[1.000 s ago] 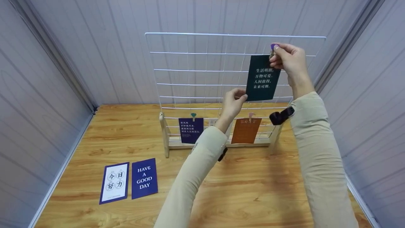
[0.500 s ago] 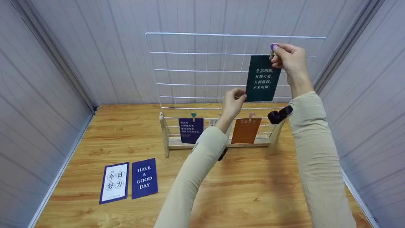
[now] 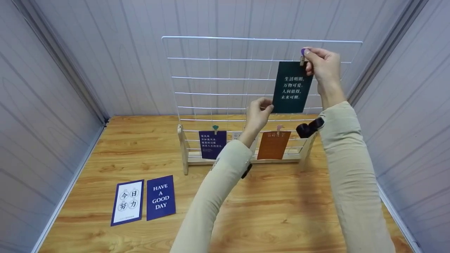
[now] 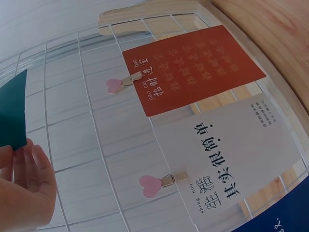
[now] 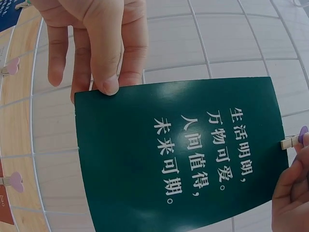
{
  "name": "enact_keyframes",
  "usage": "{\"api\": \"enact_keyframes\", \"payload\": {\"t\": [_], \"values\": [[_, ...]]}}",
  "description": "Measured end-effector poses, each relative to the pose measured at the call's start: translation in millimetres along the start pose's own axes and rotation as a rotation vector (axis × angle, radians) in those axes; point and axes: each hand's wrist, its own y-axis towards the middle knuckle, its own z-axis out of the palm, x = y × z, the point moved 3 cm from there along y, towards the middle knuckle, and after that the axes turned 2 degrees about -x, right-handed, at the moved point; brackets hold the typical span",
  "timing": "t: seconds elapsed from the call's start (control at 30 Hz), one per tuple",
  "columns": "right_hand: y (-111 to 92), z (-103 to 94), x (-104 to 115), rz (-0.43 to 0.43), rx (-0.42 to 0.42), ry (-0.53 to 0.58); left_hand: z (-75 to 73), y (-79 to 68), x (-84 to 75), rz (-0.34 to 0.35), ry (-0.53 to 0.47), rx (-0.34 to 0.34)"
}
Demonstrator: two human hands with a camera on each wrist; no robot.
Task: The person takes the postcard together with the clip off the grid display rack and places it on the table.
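A dark green card (image 3: 292, 88) with white characters stands in front of the upper right of the white wire grid (image 3: 200, 77). My left hand (image 3: 259, 114) pinches its lower left corner between thumb and fingers, as the right wrist view also shows. At the card's top edge my right hand (image 3: 325, 70) pinches a small wooden clothespin (image 5: 289, 142) with a purple heart (image 5: 303, 134). The clothespin's tip overlaps the card's top edge, at the level of a grid wire.
Lower on the grid hang a purple card (image 3: 212, 144), a white card (image 4: 227, 159) and an orange card (image 3: 274, 145), held by heart clothespins. A wooden base (image 3: 242, 162) supports the grid. Two cards, one white with a purple border (image 3: 127, 202) and one purple (image 3: 161, 198), lie front left.
The right hand's fingers have drawn slightly off the card's top right corner, so more of the clothespin shows. The card sits slightly lower; the left hand stays nearly still.
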Motion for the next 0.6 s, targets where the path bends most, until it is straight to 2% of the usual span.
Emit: {"api": "enact_keyframes", "payload": {"t": [0.3, 0.6], "values": [[-1.8, -2.2, 2.7, -0.011, -0.03, 0.015, -0.6, -1.5, -1.6, 0.005, 0.045, 0.003], [-4.6, 2.5, 5.6, -0.044, 0.027, 0.03, -4.2, -6.8, 2.9, -0.007, 0.001, 0.004]]}}
